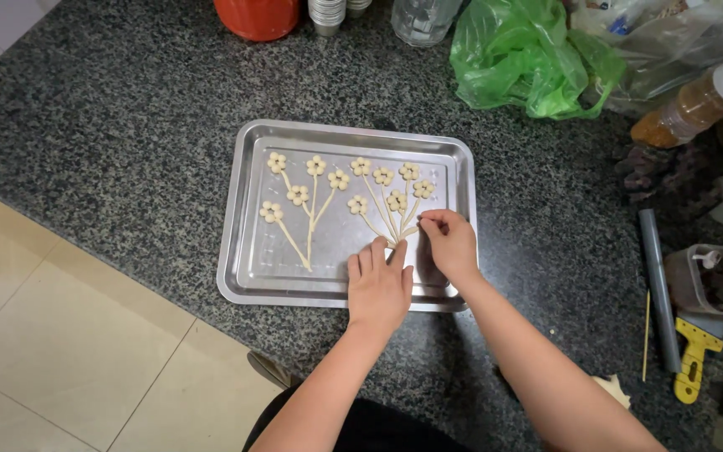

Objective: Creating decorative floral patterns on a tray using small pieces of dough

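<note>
On tray [248, 251] — both hands [378, 289] shaping dough flowers [382, 176].

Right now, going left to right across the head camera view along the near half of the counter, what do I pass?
Metal tray → left hand → right hand → thin wooden stick → grey tube → yellow-handled scraper.

Dough flowers [340, 197] on tray [248, 268], tray on counter [110, 125], bag [529, 54] behind, scraper [692, 356] right.

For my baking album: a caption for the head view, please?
Both hands arrange dough flowers on a metal tray.
</note>
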